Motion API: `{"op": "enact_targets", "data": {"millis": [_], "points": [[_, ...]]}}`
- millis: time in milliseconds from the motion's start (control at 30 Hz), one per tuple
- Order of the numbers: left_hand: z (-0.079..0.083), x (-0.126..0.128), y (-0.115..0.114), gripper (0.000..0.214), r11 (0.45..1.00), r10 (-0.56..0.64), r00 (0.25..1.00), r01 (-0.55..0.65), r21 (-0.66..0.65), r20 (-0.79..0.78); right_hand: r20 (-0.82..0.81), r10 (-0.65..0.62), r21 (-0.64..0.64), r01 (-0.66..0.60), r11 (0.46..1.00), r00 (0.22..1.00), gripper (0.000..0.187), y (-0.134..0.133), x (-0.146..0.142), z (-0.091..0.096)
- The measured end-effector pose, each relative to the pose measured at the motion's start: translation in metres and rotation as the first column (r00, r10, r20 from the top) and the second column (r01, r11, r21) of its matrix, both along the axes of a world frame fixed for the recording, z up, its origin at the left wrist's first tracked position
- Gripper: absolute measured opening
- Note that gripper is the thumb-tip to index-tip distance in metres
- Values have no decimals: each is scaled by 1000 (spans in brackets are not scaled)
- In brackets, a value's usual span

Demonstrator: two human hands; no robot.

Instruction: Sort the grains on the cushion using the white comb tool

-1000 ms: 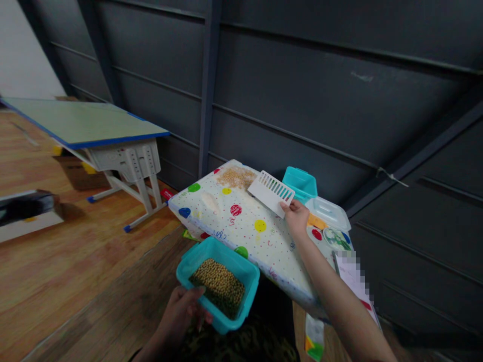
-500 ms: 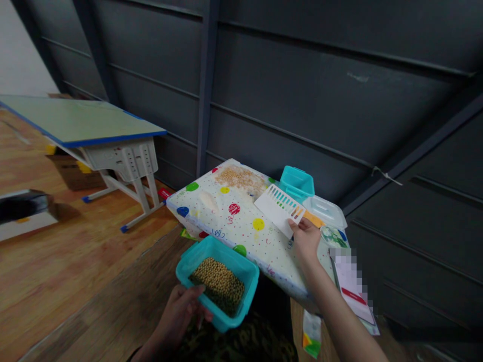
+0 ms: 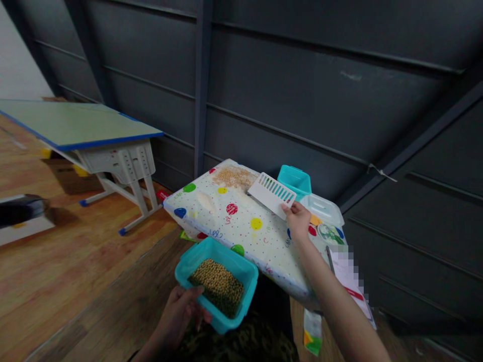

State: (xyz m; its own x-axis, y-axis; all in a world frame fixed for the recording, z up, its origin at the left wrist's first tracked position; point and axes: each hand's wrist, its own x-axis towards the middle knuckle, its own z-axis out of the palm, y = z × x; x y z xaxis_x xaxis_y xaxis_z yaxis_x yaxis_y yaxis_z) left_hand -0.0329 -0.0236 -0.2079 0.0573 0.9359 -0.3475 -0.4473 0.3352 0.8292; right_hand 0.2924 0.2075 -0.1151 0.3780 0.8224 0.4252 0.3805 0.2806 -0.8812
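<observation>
My left hand (image 3: 180, 312) grips the near corner of a teal tub (image 3: 199, 257) filled with yellowish beans (image 3: 218, 285), held below the table's front edge. My right hand (image 3: 297, 219) pinches a white slotted plastic card (image 3: 270, 194) over the small table (image 3: 226, 236), whose cover is white with coloured dots. The card's far end reaches the heap of pale grains (image 3: 233, 176) at the table's far corner. A thin white smear of grains (image 3: 206, 200) lies to the left on the cover.
A second teal tub (image 3: 295, 179) and a clear lid (image 3: 322, 208) sit at the table's back right against the dark panelled wall. Papers (image 3: 349, 280) lie at the right. A green-topped desk (image 3: 81, 125) stands to the left on the wooden floor.
My right hand drew the slotted card back toward me and to the right, then pushed it forward again to the grain heap. The left hand and tub stayed put.
</observation>
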Motion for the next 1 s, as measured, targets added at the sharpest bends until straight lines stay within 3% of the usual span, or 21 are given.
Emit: {"op": "enact_targets", "data": {"millis": [233,600,1000], "points": [[-1,-2,2,56,1000,31,999,-31,-5,12,84,12,-48,-8,999,996,40,28,-10,-7],[-8,-3,3,56,1000,4,1000,-4,-24,14,45,-30,-37,31,999,999,36,30,-5,-13],[-7,-3,3,55,999,26,1000,-26,-30,-8,94,33,-95,-25,995,995,24,39,-32,-11]]}}
